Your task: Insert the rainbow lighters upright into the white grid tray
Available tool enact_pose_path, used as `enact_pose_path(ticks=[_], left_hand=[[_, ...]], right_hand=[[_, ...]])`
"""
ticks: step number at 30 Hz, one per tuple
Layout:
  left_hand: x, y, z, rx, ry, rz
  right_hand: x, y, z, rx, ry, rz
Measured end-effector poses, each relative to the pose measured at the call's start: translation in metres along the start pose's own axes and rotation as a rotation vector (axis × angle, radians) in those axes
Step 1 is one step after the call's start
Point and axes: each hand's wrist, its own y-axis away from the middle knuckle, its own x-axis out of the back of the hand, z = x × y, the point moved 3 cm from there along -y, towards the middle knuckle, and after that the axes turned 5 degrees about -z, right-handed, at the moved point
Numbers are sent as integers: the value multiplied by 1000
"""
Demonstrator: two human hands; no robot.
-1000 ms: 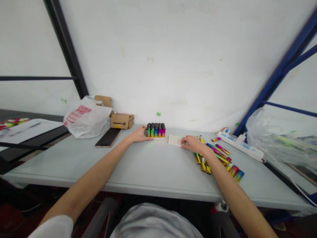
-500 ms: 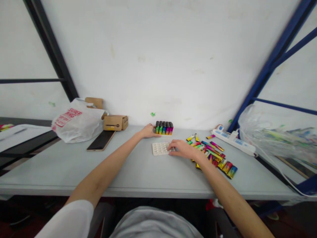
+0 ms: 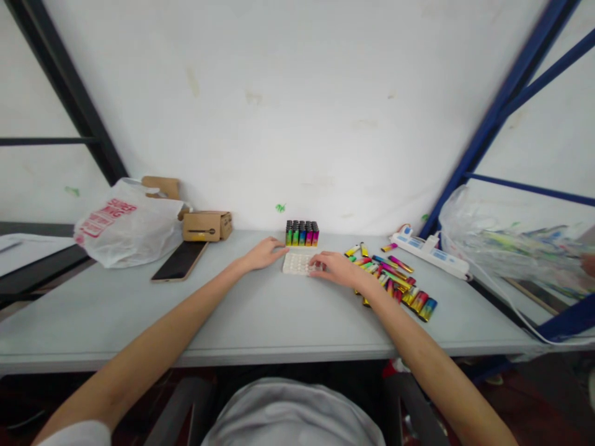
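A small white tray point(image 3: 294, 264) with a grid of round pockets lies on the grey table, just in front of a block of upright lighters point(image 3: 302, 235). The lighters stand in tight rows, black tops up, with rainbow-coloured bodies. My right hand point(image 3: 338, 269) grips the tray's right end, fingers curled over its edge. To the tray's left, my left hand point(image 3: 264, 253) is open, its fingers stretched toward the tray's far left corner and the block. Whether those fingertips touch the tray I cannot tell. Loose lighters point(image 3: 390, 275) lie in a pile right of my right hand, partly behind my forearm.
A phone point(image 3: 180, 261), a small cardboard box point(image 3: 207, 227) and a white plastic bag point(image 3: 125, 226) sit at the left. Along the right runs a power strip point(image 3: 432, 253) with a cable. Beyond the blue frame, a person's hand point(image 3: 588, 264) shows beside clear plastic bags.
My left hand has come away from the lighter block, moving left. The white tray has slid back closer to the block with my right hand on it. The camera view has shifted slightly.
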Motion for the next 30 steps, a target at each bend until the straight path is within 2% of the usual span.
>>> enact_pose_path(ticks=[3, 6, 8, 11, 17, 21, 23, 26, 30], left_hand=[[3, 12, 14, 22, -21, 3], [0, 18, 28, 51, -73, 15], [-7, 19, 35, 24, -79, -22], [-14, 21, 37, -19, -65, -74], [-3, 28, 27, -64, 20, -161], [2, 26, 26, -90, 53, -143], [1, 24, 27, -78, 52, -106], [-4, 23, 29, -64, 37, -70], [-9, 22, 30, -61, 13, -73]], right_hand=[[21, 9, 20, -24, -30, 139], [41, 26, 55, -201, 53, 261], [45, 36, 77, -318, 102, 234], [40, 42, 94, -305, 95, 156], [33, 39, 88, -105, -82, -45], [34, 41, 87, -87, -70, -91], [30, 40, 87, -137, -18, -78], [25, 35, 81, -217, 7, 7], [33, 32, 63, -198, -16, 174]])
